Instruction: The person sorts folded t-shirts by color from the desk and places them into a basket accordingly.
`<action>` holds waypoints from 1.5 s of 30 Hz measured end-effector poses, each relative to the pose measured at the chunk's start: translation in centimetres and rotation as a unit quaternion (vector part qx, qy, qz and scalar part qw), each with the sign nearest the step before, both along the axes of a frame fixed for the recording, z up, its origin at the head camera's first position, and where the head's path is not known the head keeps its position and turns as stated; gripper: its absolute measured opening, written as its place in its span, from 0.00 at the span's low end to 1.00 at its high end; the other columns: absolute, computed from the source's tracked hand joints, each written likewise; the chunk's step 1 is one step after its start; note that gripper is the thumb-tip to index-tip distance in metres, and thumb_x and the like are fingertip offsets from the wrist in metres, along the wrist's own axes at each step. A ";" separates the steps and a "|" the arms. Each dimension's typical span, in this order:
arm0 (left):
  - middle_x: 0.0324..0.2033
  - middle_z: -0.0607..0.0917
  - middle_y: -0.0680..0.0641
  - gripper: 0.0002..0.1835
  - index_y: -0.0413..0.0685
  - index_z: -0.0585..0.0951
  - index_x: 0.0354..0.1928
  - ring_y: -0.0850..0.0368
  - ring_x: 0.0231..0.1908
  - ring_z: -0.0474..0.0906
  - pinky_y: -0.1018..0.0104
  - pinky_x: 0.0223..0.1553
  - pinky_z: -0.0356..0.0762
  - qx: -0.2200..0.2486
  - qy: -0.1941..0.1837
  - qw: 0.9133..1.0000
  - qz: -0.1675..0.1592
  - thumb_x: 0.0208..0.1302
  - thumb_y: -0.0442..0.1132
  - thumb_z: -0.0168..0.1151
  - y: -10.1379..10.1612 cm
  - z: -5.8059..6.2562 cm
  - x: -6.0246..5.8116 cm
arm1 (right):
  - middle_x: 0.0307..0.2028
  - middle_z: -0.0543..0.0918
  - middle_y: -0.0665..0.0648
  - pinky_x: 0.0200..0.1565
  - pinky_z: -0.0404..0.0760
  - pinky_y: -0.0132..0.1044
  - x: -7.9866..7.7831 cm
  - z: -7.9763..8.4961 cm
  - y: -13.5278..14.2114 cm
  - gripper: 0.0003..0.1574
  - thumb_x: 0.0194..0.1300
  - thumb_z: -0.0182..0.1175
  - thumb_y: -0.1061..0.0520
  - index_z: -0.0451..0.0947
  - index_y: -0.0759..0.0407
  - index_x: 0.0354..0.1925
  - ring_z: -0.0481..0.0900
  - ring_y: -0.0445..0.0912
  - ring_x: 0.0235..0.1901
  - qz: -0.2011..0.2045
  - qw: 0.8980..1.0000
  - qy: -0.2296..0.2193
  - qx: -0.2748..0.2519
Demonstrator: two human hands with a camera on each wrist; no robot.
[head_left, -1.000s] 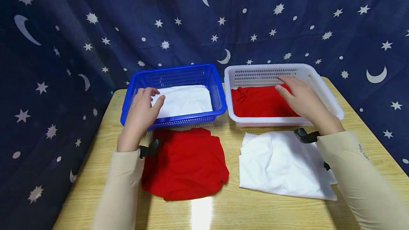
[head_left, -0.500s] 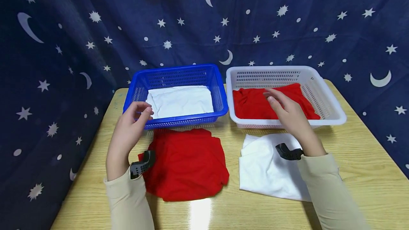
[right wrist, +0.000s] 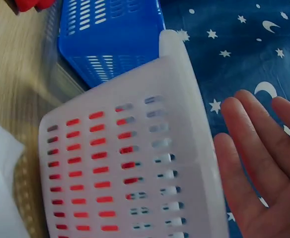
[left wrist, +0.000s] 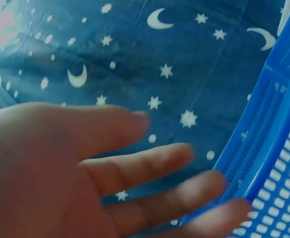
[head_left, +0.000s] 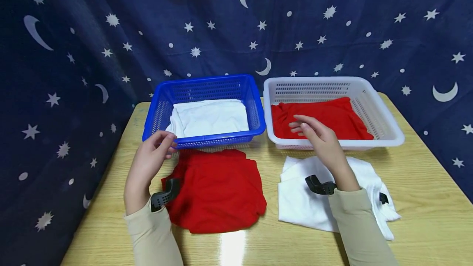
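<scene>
My left hand [head_left: 148, 161] hovers at the front left corner of the blue basket [head_left: 207, 138], fingers loosely bent and holding nothing. In the left wrist view its fingers [left wrist: 170, 198] spread beside the basket's mesh wall. A folded white cloth [head_left: 210, 116] lies inside that basket. My right hand [head_left: 321, 138] is over the front rim of the white basket [head_left: 384, 134], its fingers relaxed with nothing in them. Red cloth [head_left: 332, 112] lies in the white basket. In the right wrist view the fingers [right wrist: 249, 134] are extended near the rim.
On the wooden table [head_left: 269, 237], a red cloth [head_left: 218, 192] lies in front of the blue basket. Another white cloth [head_left: 299, 196] lies before the white basket, partly under my right forearm in view. A dark blue curtain [head_left: 221, 11] with moons and stars hangs behind.
Both hands have drawn back toward me from over the baskets; the right one has also moved left. The cloths and baskets have stayed in place.
</scene>
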State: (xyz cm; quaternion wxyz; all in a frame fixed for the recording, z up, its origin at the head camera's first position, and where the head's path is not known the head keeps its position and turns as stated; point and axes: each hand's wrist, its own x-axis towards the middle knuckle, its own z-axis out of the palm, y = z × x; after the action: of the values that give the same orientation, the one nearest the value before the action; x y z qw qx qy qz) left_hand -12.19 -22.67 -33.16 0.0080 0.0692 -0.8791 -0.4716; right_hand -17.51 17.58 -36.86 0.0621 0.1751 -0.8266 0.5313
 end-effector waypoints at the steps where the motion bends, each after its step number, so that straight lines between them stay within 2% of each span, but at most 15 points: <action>1: 0.40 0.78 0.39 0.26 0.41 0.73 0.48 0.51 0.37 0.76 0.67 0.37 0.76 0.004 -0.014 1.000 -0.009 0.65 0.57 0.42 -0.1 -0.1 0.1 | 0.46 0.77 0.48 0.49 0.72 0.42 0.0 -0.2 -0.1 0.23 0.67 0.47 0.49 0.66 0.48 0.59 0.76 0.42 0.44 0.003 1.000 -0.002 0.000; 6: 0.45 0.75 0.37 0.29 0.38 0.69 0.54 0.46 0.42 0.74 0.61 0.37 0.77 0.017 -0.089 0.995 -0.043 0.66 0.57 0.41 -1.0 -0.7 0.3 | 0.42 0.79 0.46 0.50 0.71 0.44 0.0 -0.8 -0.5 0.22 0.66 0.46 0.47 0.67 0.45 0.58 0.77 0.39 0.41 0.011 1.000 -0.006 0.026; 10: 0.48 0.73 0.34 0.30 0.36 0.66 0.57 0.44 0.43 0.74 0.56 0.38 0.77 0.024 -0.132 0.989 -0.055 0.66 0.55 0.41 -1.5 -1.2 0.3 | 0.38 0.80 0.46 0.46 0.74 0.36 0.0 -1.0 -0.7 0.20 0.66 0.47 0.47 0.70 0.44 0.55 0.77 0.42 0.38 0.019 1.000 0.000 0.015; 15: 0.46 0.73 0.34 0.29 0.33 0.66 0.56 0.45 0.40 0.74 0.55 0.38 0.77 0.006 -0.159 0.985 -0.063 0.67 0.53 0.42 -1.8 -2.0 -0.2 | 0.36 0.80 0.52 0.39 0.77 0.35 0.5 -0.7 -1.1 0.17 0.66 0.49 0.53 0.72 0.52 0.53 0.77 0.51 0.34 0.064 0.997 -0.014 -0.026; 20: 0.44 0.74 0.34 0.30 0.34 0.65 0.57 0.45 0.39 0.75 0.57 0.36 0.78 -0.025 -0.176 0.982 -0.056 0.66 0.55 0.42 -2.3 -3.1 -0.7 | 0.36 0.80 0.59 0.40 0.77 0.44 1.7 0.7 -2.7 0.17 0.65 0.49 0.61 0.71 0.63 0.52 0.77 0.51 0.34 0.112 0.993 -0.035 -0.029; 22: 0.42 0.75 0.35 0.29 0.35 0.65 0.56 0.46 0.37 0.75 0.59 0.34 0.77 -0.030 -0.183 0.981 -0.058 0.66 0.54 0.42 -2.4 -3.6 -0.9 | 0.37 0.80 0.62 0.41 0.77 0.46 2.1 1.2 -3.4 0.18 0.65 0.49 0.62 0.70 0.65 0.52 0.78 0.52 0.34 0.131 0.990 -0.047 -0.025; 25: 0.38 0.75 0.38 0.26 0.36 0.66 0.53 0.48 0.35 0.73 0.62 0.31 0.75 -0.026 -0.190 0.980 -0.060 0.66 0.53 0.43 -2.5 -4.4 -1.2 | 0.38 0.80 0.62 0.41 0.76 0.46 2.3 0.9 -4.2 0.18 0.65 0.49 0.62 0.71 0.63 0.53 0.78 0.52 0.35 0.163 0.984 -0.072 -0.002; 30: 0.31 0.73 0.40 0.24 0.36 0.66 0.51 0.50 0.31 0.70 0.64 0.28 0.72 -0.021 -0.193 0.979 -0.059 0.67 0.51 0.43 -2.5 -5.1 -1.5 | 0.39 0.81 0.53 0.40 0.76 0.45 1.8 -1.4 -4.7 0.18 0.65 0.50 0.54 0.71 0.51 0.54 0.79 0.48 0.37 0.207 0.968 -0.119 0.079; 35: 0.38 0.73 0.36 0.28 0.36 0.61 0.59 0.48 0.34 0.72 0.60 0.33 0.76 -0.038 -0.198 0.978 -0.053 0.67 0.52 0.43 -2.8 -5.3 -1.4 | 0.34 0.81 0.49 0.36 0.74 0.39 1.4 -3.1 -5.2 0.22 0.64 0.51 0.49 0.70 0.49 0.56 0.79 0.44 0.33 0.214 0.952 -0.139 0.169; 38: 0.47 0.72 0.33 0.30 0.35 0.60 0.61 0.44 0.42 0.72 0.53 0.41 0.74 -0.057 -0.191 0.977 -0.077 0.66 0.52 0.43 -2.8 -5.4 -1.6 | 0.30 0.81 0.49 0.32 0.75 0.38 1.6 -3.6 -5.4 0.23 0.64 0.51 0.49 0.69 0.49 0.57 0.78 0.45 0.29 0.213 0.945 -0.157 0.194; 41: 0.53 0.69 0.32 0.31 0.35 0.60 0.62 0.40 0.49 0.68 0.47 0.49 0.67 -0.087 -0.173 0.975 -0.108 0.66 0.53 0.43 -2.6 -5.5 -1.7 | 0.27 0.80 0.48 0.30 0.76 0.36 1.8 -4.1 -5.6 0.25 0.65 0.50 0.48 0.68 0.49 0.59 0.78 0.44 0.27 0.222 0.936 -0.172 0.212; 45: 0.54 0.69 0.32 0.30 0.36 0.63 0.61 0.38 0.52 0.66 0.44 0.52 0.63 -0.113 -0.153 0.974 -0.124 0.65 0.53 0.44 -2.3 -5.7 -1.9 | 0.25 0.80 0.47 0.30 0.74 0.35 2.0 -4.6 -6.2 0.29 0.63 0.50 0.43 0.65 0.49 0.61 0.77 0.42 0.25 0.235 0.929 -0.179 0.223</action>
State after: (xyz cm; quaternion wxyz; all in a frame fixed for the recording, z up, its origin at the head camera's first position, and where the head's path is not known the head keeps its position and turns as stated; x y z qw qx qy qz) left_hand -14.07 -24.97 -38.86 -0.1773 0.0295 -0.9192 -0.3503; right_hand -15.48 11.40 -41.44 -0.2547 0.2756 -0.8562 0.3550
